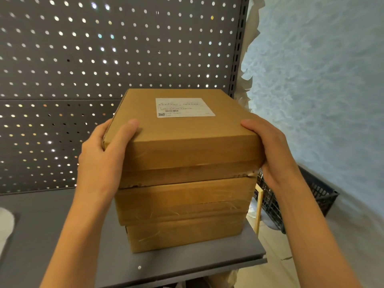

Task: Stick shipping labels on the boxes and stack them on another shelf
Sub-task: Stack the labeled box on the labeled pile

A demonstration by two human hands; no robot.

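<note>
1. Grey perforated metal back panel fills the rear; pale blue textured wall to the right, w/ torn paper along its edge.
2. Grey flat metal shelf carries a stack of three boxes, set near its right end.
3. Top brown square cardboard box sits on the middle brown cardboard box, which sits on the bottom brown cardboard box; top one overhangs a bit at front.
4. Left hand grasps the top box's left side: thumb on the lid, fingers wrapped round the side & hidden.
5. Right hand grasps the box's right side: thumb on the lid corner, fingers hidden behind the edge.
6. Black plastic mesh crate stands right of the shelf, lower down, partly hidden by the right forearm.
7. White rectangular shipping label is stuck flat on the top box's lid, toward the back; print too blurred to read.
8. White object at the left frame edge is cut off, can't tell what.
</note>
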